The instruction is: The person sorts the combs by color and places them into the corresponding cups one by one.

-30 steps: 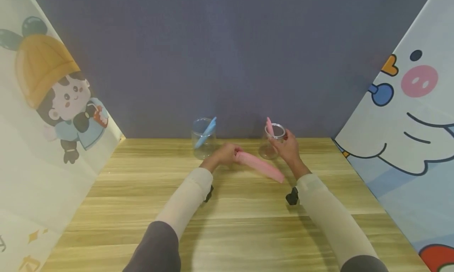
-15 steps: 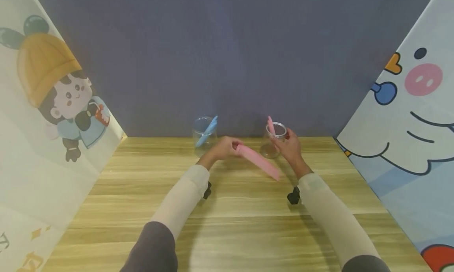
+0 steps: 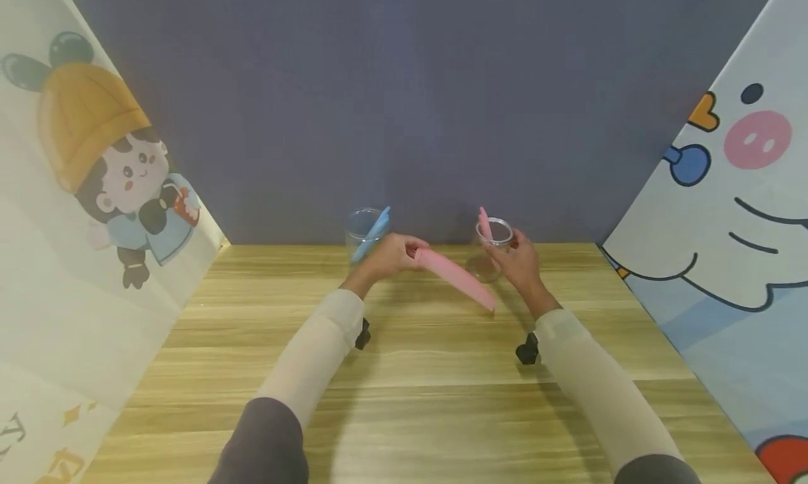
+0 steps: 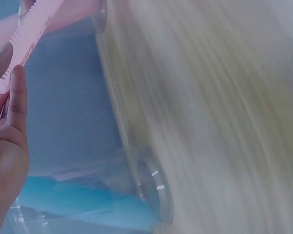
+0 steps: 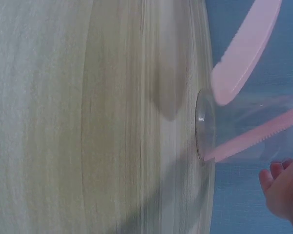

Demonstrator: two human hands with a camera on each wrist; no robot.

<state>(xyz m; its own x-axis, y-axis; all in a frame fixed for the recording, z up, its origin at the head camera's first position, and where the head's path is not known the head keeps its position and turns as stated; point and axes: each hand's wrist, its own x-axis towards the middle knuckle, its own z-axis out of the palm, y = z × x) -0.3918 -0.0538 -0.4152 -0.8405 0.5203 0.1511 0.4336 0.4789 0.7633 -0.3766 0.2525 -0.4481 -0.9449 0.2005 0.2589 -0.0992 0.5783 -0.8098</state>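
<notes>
The left hand (image 3: 386, 254) holds one end of a long flat pink plastic knife with a serrated edge (image 3: 456, 278), fingers curled round that end; the blade slopes down and to the right from the fingers, and its free end sits low over the light wooden table (image 3: 416, 386), between the two hands; in the left wrist view the serrated edge of the knife (image 4: 33, 30) lies against the fingertips (image 4: 15, 92). The right hand (image 3: 519, 263) has thumb and fingers curled round the rim and side of a clear plastic cup (image 3: 489, 249) standing on the table; a second pink plastic utensil (image 3: 484, 223) stands tilted inside that cup. A second clear plastic cup (image 3: 362, 233) stands just behind the left hand, with a blue plastic utensil (image 3: 372, 233) leaning in it; both cups stand near the dark grey back wall (image 3: 416, 105).
</notes>
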